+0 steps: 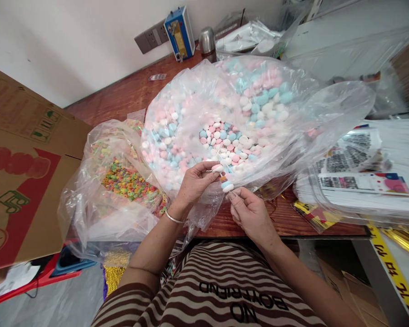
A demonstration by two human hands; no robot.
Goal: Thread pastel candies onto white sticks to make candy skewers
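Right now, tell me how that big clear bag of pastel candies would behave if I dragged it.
The clear bag looks thin and crinkled, so it would probably flop and stretch rather than slide stiffly. It is heaped with pastel candies, so likely heavy. Its mouth gapes toward the left hand, so pieces may spill.

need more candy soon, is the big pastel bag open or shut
Open: the big pastel bag gapes at the top, candies lying bare inside.

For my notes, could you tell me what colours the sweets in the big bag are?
Pink, white and pale blue sweets, seen in the head view.
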